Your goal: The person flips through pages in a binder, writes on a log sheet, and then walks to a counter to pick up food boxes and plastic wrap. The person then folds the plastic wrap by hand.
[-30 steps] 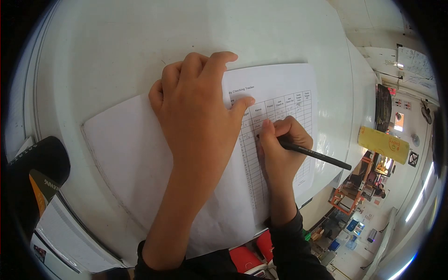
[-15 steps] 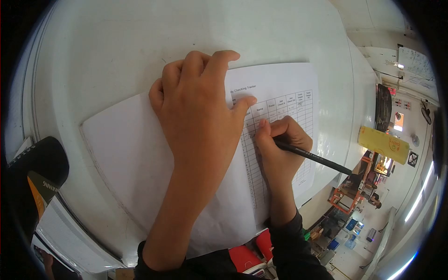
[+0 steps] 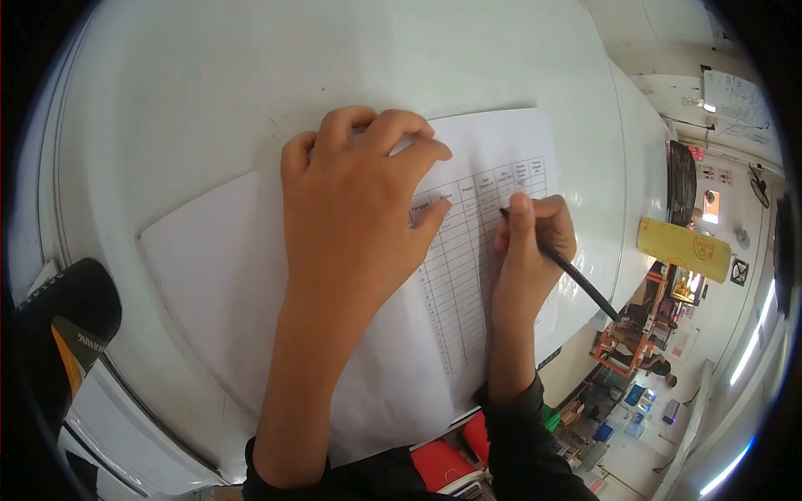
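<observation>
A printed form (image 3: 455, 309) with a table of rows and columns lies on the white table (image 3: 209, 92). My left hand (image 3: 359, 200) rests on the upper left of the form, fingers bent but apart, with nothing visible in it. Some of the print is covered by it. My right hand (image 3: 535, 250) pinches a black pencil or pen (image 3: 585, 284), whose tip is over one of the form's right-hand columns. A blank white sheet (image 3: 217, 275) spreads to the left, beneath my left forearm.
At the left edge sits a black object (image 3: 75, 305) with an orange and green label. A yellow cylinder (image 3: 683, 249) stands beyond the table's far right edge. Red items (image 3: 439, 468) are near my body. A person (image 3: 657, 366) appears in the room's background.
My right hand has moved right across the form with the writing tool. My left hand has shifted slightly down, its fingers more bent, and more of the form's left column headings show.
</observation>
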{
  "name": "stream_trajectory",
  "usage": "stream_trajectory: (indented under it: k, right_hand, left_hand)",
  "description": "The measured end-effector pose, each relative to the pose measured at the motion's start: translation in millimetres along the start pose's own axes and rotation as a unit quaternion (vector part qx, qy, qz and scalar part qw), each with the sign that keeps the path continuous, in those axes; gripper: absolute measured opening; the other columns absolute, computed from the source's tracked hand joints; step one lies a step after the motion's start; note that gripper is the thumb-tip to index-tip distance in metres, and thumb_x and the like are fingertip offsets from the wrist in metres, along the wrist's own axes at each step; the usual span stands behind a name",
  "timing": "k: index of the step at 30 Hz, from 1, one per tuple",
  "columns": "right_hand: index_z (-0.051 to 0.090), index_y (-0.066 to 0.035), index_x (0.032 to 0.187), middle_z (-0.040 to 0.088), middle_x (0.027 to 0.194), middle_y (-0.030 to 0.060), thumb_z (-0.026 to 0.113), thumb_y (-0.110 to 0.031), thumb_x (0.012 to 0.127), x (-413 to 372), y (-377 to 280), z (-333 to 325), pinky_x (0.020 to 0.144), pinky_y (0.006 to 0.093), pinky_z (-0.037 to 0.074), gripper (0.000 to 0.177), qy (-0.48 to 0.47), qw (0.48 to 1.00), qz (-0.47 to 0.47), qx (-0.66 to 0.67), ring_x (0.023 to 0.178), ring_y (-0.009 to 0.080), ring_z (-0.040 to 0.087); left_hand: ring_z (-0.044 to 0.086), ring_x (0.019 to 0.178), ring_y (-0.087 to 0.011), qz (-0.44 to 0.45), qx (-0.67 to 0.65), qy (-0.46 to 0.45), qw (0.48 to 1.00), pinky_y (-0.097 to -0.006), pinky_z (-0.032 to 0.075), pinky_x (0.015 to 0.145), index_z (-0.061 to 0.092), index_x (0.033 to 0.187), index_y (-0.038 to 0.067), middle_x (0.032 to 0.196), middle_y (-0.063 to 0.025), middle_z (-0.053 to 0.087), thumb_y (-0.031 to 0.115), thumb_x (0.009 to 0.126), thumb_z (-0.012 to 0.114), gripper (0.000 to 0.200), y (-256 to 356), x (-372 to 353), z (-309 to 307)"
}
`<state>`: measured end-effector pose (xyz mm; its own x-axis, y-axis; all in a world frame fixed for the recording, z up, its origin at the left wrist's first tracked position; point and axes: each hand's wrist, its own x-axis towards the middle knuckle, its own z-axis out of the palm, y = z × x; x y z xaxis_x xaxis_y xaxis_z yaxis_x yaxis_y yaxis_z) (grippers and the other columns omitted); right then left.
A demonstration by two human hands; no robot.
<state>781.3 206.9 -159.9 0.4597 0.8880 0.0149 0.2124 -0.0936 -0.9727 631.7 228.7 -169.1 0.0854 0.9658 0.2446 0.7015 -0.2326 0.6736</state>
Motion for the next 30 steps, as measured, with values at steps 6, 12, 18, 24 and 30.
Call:
stream_trajectory:
  k: [6, 12, 18, 24, 30]
  right_hand:
    - [0.049, -0.006, 0.063, 0.050, 0.055, -0.0049, 0.067, -0.004, 0.079, -3.1, 7.2, -8.8, 0.045, 0.0149, 0.029, 0.024, -0.124, 0.992, 0.003, -0.023, 0.050, -0.0008, 0.042]
    - [0.050, -0.005, 0.059, 0.050, 0.054, -0.0050, 0.068, -0.003, 0.076, -6.7, 1.4, -1.0, 0.045, 0.0145, 0.028, 0.025, -0.182, 0.979, 0.024, -0.083, 0.050, -0.0016, 0.041]
    - [0.049, -0.004, 0.057, 0.050, 0.052, -0.0022, 0.067, -0.001, 0.075, -6.9, 11.9, -5.3, 0.042, 0.0167, 0.029, 0.026, -0.138, 0.981, -0.050, -0.131, 0.045, 0.0007, 0.040]
    - [0.048, -0.004, 0.057, 0.052, 0.052, -0.0004, 0.066, 0.002, 0.076, -3.8, 12.3, -4.0, 0.040, 0.0166, 0.030, 0.027, -0.167, 0.973, -0.081, -0.138, 0.043, 0.0016, 0.041]
    - [0.049, -0.003, 0.058, 0.051, 0.052, -0.0020, 0.066, 0.002, 0.075, -4.3, 10.5, -3.0, 0.045, 0.0165, 0.030, 0.025, -0.158, 0.972, -0.082, -0.151, 0.048, 0.0012, 0.041]
  left_hand:
    - [0.047, 0.103, -0.0197, -0.033, -0.004, -0.011, 0.999, -0.0380, 0.032, 0.091, 0.066, 0.091, 0.018, 0.104, 0.0057, 0.059, 0.018, 0.060, 0.077, 0.033, 2.8, 0.1, 5.3]
    - [0.048, 0.103, -0.0206, -0.047, 0.006, 0.004, 0.999, -0.0390, 0.032, 0.093, 0.066, 0.094, 0.018, 0.104, 0.0035, 0.060, 0.020, 0.057, 0.079, 0.039, 3.4, -0.4, 3.2]
    - [0.048, 0.104, -0.0208, -0.059, 0.002, -0.002, 0.998, -0.0393, 0.032, 0.094, 0.065, 0.096, 0.018, 0.105, 0.0024, 0.060, 0.020, 0.057, 0.080, 0.041, 4.9, 0.0, 3.8]
    - [0.048, 0.104, -0.0206, -0.059, 0.003, 0.005, 0.998, -0.0392, 0.032, 0.094, 0.065, 0.096, 0.018, 0.105, 0.0025, 0.060, 0.020, 0.058, 0.080, 0.041, 6.1, 0.9, 4.7]
    - [0.048, 0.104, -0.0206, -0.054, 0.002, 0.009, 0.999, -0.0399, 0.032, 0.094, 0.065, 0.097, 0.018, 0.105, 0.0025, 0.060, 0.018, 0.058, 0.079, 0.041, 6.1, 1.0, 6.9]
